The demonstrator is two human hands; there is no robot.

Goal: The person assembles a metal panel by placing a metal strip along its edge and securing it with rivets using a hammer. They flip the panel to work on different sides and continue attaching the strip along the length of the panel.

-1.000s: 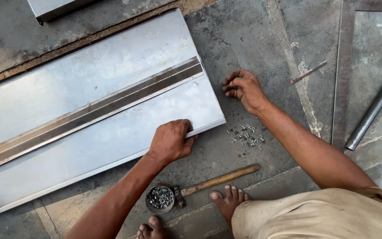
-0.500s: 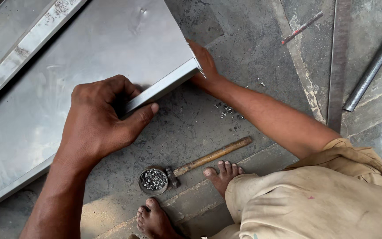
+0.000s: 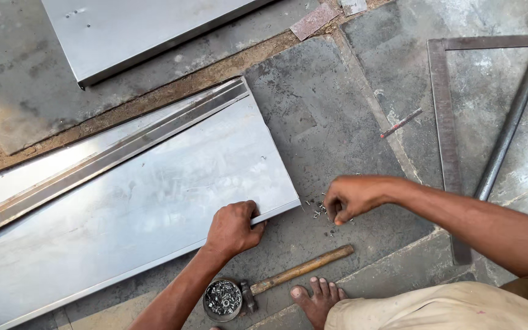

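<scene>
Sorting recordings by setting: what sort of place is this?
Probably a sheet-metal workshop, with work done on the concrete floor: folded metal panels, a steel square, a hammer and a small tin of rivets or screws.

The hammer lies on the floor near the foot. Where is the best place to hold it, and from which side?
Grip the hammer by the bare wooden handle, near its free right end, coming from above; its head lies against the small tin of rivets.
</scene>
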